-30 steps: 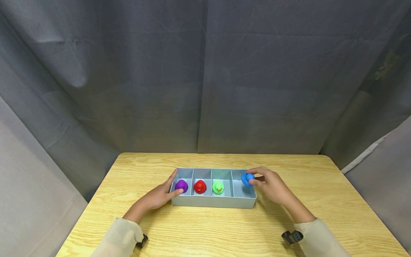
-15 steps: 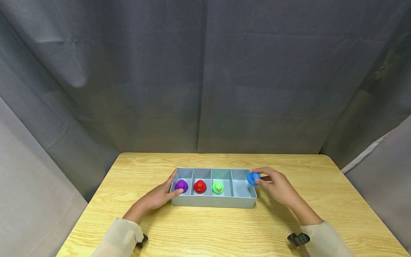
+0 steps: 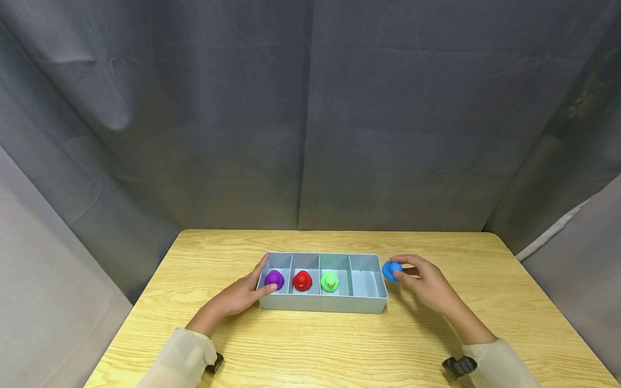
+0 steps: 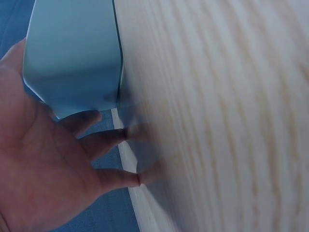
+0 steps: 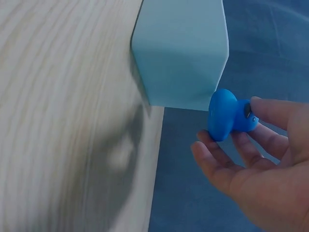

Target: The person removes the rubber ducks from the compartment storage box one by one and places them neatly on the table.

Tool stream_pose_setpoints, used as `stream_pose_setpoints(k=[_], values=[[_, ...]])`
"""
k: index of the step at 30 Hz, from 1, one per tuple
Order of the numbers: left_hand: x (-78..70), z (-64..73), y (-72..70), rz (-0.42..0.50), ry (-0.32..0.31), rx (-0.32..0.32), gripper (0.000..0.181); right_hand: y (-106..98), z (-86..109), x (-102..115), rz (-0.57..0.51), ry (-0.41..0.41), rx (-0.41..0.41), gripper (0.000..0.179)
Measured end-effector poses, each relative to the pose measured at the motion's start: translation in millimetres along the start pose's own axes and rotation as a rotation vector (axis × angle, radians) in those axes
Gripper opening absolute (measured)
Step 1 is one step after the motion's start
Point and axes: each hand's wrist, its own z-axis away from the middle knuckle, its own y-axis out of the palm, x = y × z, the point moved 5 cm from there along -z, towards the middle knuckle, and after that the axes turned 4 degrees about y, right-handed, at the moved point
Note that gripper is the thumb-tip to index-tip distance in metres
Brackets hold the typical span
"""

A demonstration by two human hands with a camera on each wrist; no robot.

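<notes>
In the head view a grey four-section divided box (image 3: 322, 303) lies on the table. My left hand (image 3: 237, 295) rests at its left end, index finger along the back-left corner and thumb over the front rim; in the left wrist view the other fingers (image 4: 113, 179) are extended near the tabletop. From the left, the sections hold a purple rubber duck (image 3: 274, 278), a red rubber duck (image 3: 302, 281) and a green rubber duck (image 3: 330, 282); the rightmost is bare. My right hand (image 3: 427, 283) pinches a blue rubber duck (image 5: 223, 115) just outside the box's right end.
The wooden table (image 3: 301, 350) extends around the box on all sides. A dark grey curtain (image 3: 242, 134) hangs behind its far edge, and pale panels (image 3: 43, 280) stand at both sides. Small black devices (image 3: 460, 366) are strapped at both wrists.
The right hand has moved right, carrying the blue rubber duck from above the rightmost section to beyond the box's right end. The left hand and the box have stayed still.
</notes>
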Motion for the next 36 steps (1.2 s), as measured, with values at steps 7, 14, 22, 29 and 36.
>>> stream_pose_setpoints(k=[7,14,22,29,36], values=[[-0.8,0.2,0.1,-0.004,-0.003,0.002,0.091,1.9,1.8,-14.4,-0.043,0.061,0.016,0.038],[-1.5,0.9,-0.6,-0.010,0.002,0.002,0.091,3.7,2.5,-29.8,-0.076,0.072,0.050,0.038],[-2.7,1.7,-1.3,-0.005,0.005,0.002,0.092,7.9,3.3,-43.7,-0.067,0.122,0.084,0.035],[-2.7,2.0,-1.2,0.000,0.003,0.003,0.093,10.6,3.1,-51.4,-0.047,0.132,0.086,0.033],[-2.0,1.6,-1.0,-0.002,-0.001,0.004,0.091,13.7,2.9,-59.4,-0.047,0.132,0.097,0.032]])
